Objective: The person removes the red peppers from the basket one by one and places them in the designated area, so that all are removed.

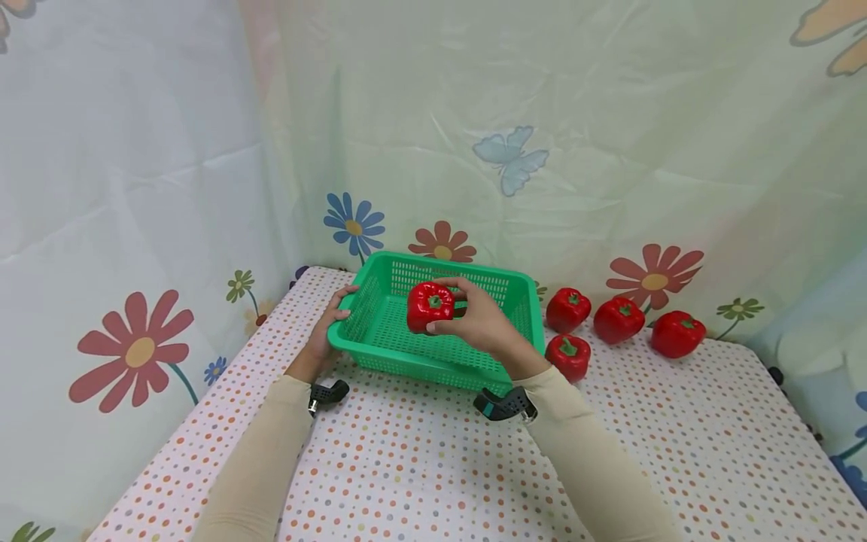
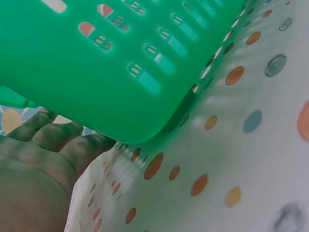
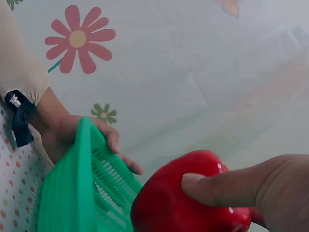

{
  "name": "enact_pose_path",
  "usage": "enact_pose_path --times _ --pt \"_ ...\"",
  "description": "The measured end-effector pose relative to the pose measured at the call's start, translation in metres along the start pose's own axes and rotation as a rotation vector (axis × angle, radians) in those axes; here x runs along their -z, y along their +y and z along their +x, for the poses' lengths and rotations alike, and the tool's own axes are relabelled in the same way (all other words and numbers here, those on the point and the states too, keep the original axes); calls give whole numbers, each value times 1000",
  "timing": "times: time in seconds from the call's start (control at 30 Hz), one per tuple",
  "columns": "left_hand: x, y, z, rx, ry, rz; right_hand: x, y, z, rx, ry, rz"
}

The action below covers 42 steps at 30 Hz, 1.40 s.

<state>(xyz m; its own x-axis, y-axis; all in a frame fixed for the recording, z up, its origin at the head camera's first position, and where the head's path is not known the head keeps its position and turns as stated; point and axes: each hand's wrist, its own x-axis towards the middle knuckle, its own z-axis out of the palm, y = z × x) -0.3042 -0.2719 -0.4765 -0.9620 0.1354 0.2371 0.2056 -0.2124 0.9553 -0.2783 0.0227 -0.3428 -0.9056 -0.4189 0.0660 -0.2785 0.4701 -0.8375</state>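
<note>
A shiny red bell pepper (image 1: 430, 307) with a green stem is held above the green plastic basket (image 1: 420, 366). My right hand (image 1: 482, 320) grips it from the right side; the thumb lies across its near face in the right wrist view, where the pepper (image 3: 178, 208) fills the lower middle. At the basket's left end, my left hand (image 1: 328, 329) holds the rim. The left wrist view shows several fingers of the left hand (image 2: 43, 159) against the basket's outer side, below the rim; their tips are partly hidden.
Right of the basket, several red peppers stand on the dotted tablecloth (image 1: 420, 467): one pepper (image 1: 569, 357) close to the basket's side, another pepper (image 1: 567, 309) behind it, a pepper (image 1: 619, 320) farther right and a pepper (image 1: 677, 334) outermost. A flowered curtain (image 1: 433, 135) hangs behind.
</note>
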Motion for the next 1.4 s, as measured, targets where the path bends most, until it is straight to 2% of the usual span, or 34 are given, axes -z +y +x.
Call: enact_pose_path --times 0.23,0.37,0.47,0.63,0.83,0.93,1.17,1.4 --pt "-1 -1 -1 2 -14 -4 46 16 -39 -11 108 -57" --pt "1 -1 -1 6 -5 -12 63 33 -57 18 189 -80" --pt "3 -2 -2 12 3 -18 74 51 -70 34 246 -56" --pt "5 -2 -4 20 4 -22 94 82 -89 -23 335 -59" --pt "4 0 -4 28 0 -40 118 119 -105 -104 458 -188" --pt "3 1 -4 27 -7 -37 128 135 -112 -134 515 -219" --pt "2 1 -3 20 -4 -6 142 164 -123 -217 547 -273" --pt "0 0 -2 13 -8 -8 147 193 -124 -306 555 -331"
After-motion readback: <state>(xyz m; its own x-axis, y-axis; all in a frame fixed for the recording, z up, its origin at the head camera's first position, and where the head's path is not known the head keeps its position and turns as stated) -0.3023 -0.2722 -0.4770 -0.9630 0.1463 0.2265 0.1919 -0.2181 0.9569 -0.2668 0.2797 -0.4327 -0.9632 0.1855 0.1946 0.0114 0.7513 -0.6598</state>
